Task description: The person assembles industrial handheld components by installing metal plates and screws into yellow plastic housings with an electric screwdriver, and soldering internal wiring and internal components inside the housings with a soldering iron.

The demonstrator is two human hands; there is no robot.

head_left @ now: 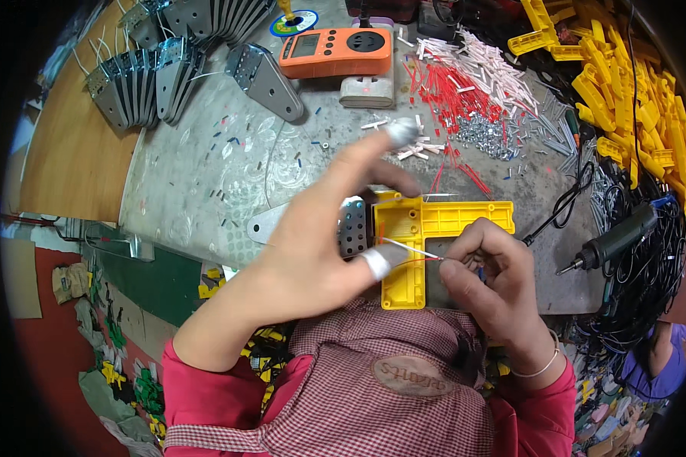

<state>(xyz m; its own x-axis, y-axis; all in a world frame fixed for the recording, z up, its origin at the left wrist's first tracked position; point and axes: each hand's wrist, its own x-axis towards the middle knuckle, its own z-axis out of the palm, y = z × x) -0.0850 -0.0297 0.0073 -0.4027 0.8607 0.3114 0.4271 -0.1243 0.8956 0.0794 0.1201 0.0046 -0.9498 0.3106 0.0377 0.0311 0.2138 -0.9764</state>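
My left hand (305,240) hovers over a yellow plastic part (465,218), its thumb and forefinger spread wide. White tape wraps both fingertips, and I see nothing gripped between them. Between thumb and forefinger of my right hand (492,278), thin wires are pinched: a white wire (410,249) and a red one running left toward the yellow part and the taped thumb. Partly under the left hand lies a grey metal plate (261,227) with a perforated end, set against the yellow part. Whether the left thumb touches the wires cannot be told.
An orange meter (335,53) stands at the back beside a power strip (366,91). Red wire pieces (453,95), white sleeves and screws are heaped behind. Yellow parts (640,107) pile at far right, above an electric screwdriver (617,238). Grey metal brackets (267,80) lie back left.
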